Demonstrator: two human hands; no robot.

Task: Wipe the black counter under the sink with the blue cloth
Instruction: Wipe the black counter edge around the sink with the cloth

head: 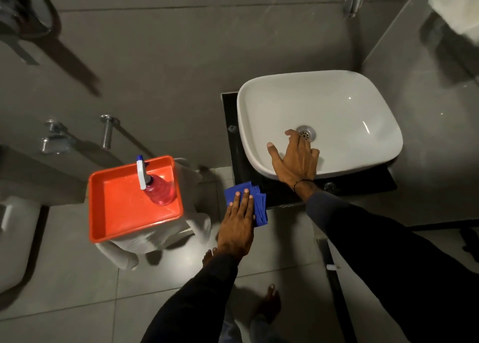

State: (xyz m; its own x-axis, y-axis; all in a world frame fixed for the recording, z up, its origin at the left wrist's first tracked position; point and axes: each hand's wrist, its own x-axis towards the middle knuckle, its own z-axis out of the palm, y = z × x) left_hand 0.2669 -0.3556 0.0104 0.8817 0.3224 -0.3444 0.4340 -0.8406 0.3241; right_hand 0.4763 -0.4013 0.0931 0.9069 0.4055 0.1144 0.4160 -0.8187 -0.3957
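Observation:
A folded blue cloth point(255, 200) lies on the front left corner of the black counter point(274, 190), partly over its edge. My left hand point(237, 223) presses flat on the cloth with its fingers together. A white basin point(337, 104) sits on the counter and hides most of it. My right hand point(295, 158) rests over the basin's front rim, fingers spread, fingertips near the metal drain point(306, 133).
To the left, an orange tray point(124, 213) on a white stool point(197, 226) holds a spray bottle point(155, 187) of pink liquid. Metal wall taps point(55, 138) and a toilet point(13, 239) are at far left. My bare feet point(269, 304) stand on grey floor tiles.

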